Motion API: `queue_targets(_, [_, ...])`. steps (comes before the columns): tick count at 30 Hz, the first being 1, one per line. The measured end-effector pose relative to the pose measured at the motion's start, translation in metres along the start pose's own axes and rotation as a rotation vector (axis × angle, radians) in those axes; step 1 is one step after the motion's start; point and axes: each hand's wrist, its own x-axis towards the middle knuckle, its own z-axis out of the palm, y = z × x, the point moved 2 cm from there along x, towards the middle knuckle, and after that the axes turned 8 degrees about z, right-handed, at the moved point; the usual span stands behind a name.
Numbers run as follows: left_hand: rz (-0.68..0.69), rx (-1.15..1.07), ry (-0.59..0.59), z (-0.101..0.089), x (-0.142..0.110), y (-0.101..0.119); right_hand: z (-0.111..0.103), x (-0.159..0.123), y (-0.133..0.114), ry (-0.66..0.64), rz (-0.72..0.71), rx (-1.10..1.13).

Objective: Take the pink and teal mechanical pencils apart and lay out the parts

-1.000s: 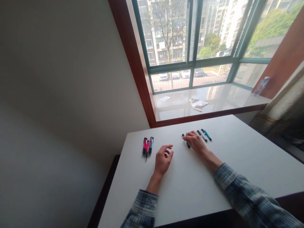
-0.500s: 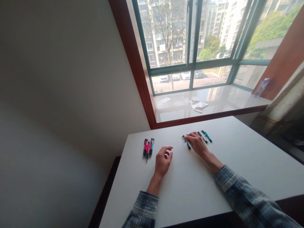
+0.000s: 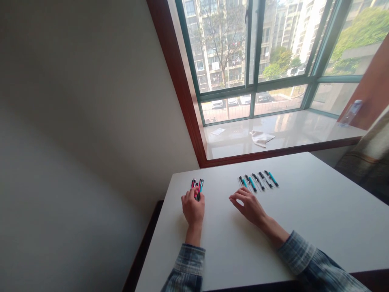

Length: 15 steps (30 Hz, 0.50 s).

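My left hand [image 3: 193,209] is over a small bunch of pens [image 3: 201,182] with pink and turquoise barrels at the table's left side. Its thumb and fingers close around a pen in the bunch, and the hand covers the lower ends. My right hand [image 3: 248,205] hovers at the middle of the table, thumb and index fingertips brought together in a loop, with nothing visible in them. Just beyond it lies a slanted row of pen parts [image 3: 251,183]: turquoise barrels, black pieces and thin clear refills.
The white table [image 3: 243,251] meets a wall [image 3: 91,121] on the left. Behind it, a window sill [image 3: 237,144] holds a crumpled white cloth [image 3: 261,138], a paper piece [image 3: 218,132] and a clear bottle [image 3: 351,112]. A curtain [image 3: 352,152] hangs at right.
My left hand has moved left and forward onto the bunch of pens. My right hand has drawn back from the row of pen parts, which now shows fully. The view has shifted slightly.
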Motion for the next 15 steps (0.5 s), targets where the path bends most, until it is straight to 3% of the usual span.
queue_targets(6, [-0.048,0.098,0.000,-0.011,-0.003,-0.014,0.001,-0.005,0.015,0.058,0.062,0.027])
queue_targets(10, [-0.152,0.199,-0.076,-0.019,-0.007,-0.026,0.000,-0.007,0.019,0.067,0.069,0.033])
queue_targets(15, [-0.160,0.206,-0.136,-0.024,-0.009,-0.030,0.001,-0.007,0.017,0.069,0.086,0.061])
